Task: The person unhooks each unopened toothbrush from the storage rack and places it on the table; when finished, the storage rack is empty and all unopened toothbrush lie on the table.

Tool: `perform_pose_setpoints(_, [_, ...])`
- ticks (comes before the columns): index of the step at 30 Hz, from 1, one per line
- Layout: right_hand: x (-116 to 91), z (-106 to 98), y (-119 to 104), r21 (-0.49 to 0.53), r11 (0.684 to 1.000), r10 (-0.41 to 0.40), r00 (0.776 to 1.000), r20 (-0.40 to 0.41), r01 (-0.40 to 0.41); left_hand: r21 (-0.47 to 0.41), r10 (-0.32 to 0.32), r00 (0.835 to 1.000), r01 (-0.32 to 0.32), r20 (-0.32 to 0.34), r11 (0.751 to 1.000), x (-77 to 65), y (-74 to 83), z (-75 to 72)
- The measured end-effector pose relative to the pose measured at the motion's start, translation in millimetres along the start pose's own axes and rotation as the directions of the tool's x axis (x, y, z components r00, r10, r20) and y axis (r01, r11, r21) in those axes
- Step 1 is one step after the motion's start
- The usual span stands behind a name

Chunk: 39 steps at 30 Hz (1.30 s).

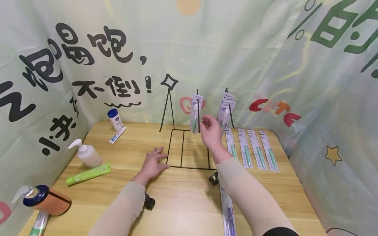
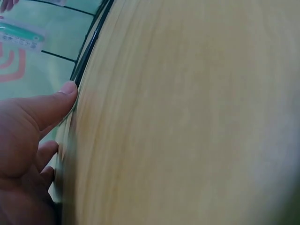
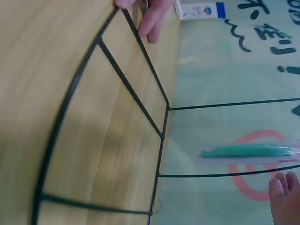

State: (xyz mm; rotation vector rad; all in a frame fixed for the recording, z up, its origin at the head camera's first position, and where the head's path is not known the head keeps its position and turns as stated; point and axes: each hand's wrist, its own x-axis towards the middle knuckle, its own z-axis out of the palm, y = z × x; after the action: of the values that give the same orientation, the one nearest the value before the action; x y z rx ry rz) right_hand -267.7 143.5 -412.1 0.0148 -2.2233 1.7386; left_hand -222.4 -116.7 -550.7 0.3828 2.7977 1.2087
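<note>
1. A white bottle [image 1: 116, 122] with a blue cap is set at the back left of the wooden table [image 1: 183, 205].
2. A small white-and-blue tube [image 1: 117, 135] is laid just in front of it.
3. A white pump bottle [image 1: 89, 156] is placed nearer, just beside a light-green tube [image 1: 89, 174].
4. An orange pump bottle [image 1: 53, 201] is seen near a partly hidden tube [image 1: 40, 224].
5. The cloth backdrop [image 1: 236, 59] is printed with black lettering [image 1: 121, 87] and a yellow star [image 1: 334, 155].

In the head view, the left arm [image 1: 121, 208] extends from 7 o'clock, the left hand [image 1: 152, 165] low, fingers spread toward 1. The right arm [image 1: 251, 200] extends from 5 o'clock, the right hand [image 1: 211, 132] higher, fingers loosely bent toward 11.
</note>
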Motion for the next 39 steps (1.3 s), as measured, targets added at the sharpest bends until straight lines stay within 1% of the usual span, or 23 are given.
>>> perform_pose_setpoints(3, [11.9,9.2,0.3,0.002,1.0,0.029,0.999,-0.034,-0.029,0.016,0.011,1.0,-0.011,0.001,1.0,1.1,1.2,1.4])
perform_pose_setpoints(6, [17.8,13.7,-0.4,-0.005,1.0,0.028,0.998,-0.047,-0.029,0.019,0.02,1.0,-0.02,0.002,1.0,1.8,2.1,2.7])
perform_pose_setpoints(13, [20.1,13.2,-1.1,-0.074,0.997,-0.027,0.997,-0.068,0.022,0.008,0.026,1.0,-0.026,-0.009,1.0,2.1,4.1,3.2])
perform_pose_setpoints(17, [17.8,8.7,0.6,-0.088,0.995,-0.05,0.997,-0.064,0.044,0.004,0.022,1.0,-0.022,0.0,1.0,2.9,4.2,2.3])
perform_pose_setpoints(22, [13.2,2.4,1.0,-0.112,0.992,-0.068,0.997,-0.033,0.064,0.005,0.015,1.0,-0.015,0.0,1.0,2.4,4.0,0.5])
perform_pose_setpoints(30, [-1.3,-11.1,1.1,-0.122,0.988,-0.091,0.996,0.016,0.092,0.008,0.019,1.0,-0.019,-0.008,1.0,0.2,2.9,-0.9])
perform_pose_setpoints(35, [-10.8,-22.1,-0.1,-0.113,0.983,-0.141,0.99,0.018,0.142,0.002,0.007,1.0,-0.007,-0.001,1.0,0.6,1.6,-1.0])
perform_pose_setpoints(39, [-24.5,-36.5,-0.6,-0.158,0.972,-0.174,0.984,0.022,0.175,-0.004,0.002,1.0,-0.002,0.001,1.0,0.5,1.2,-0.5])
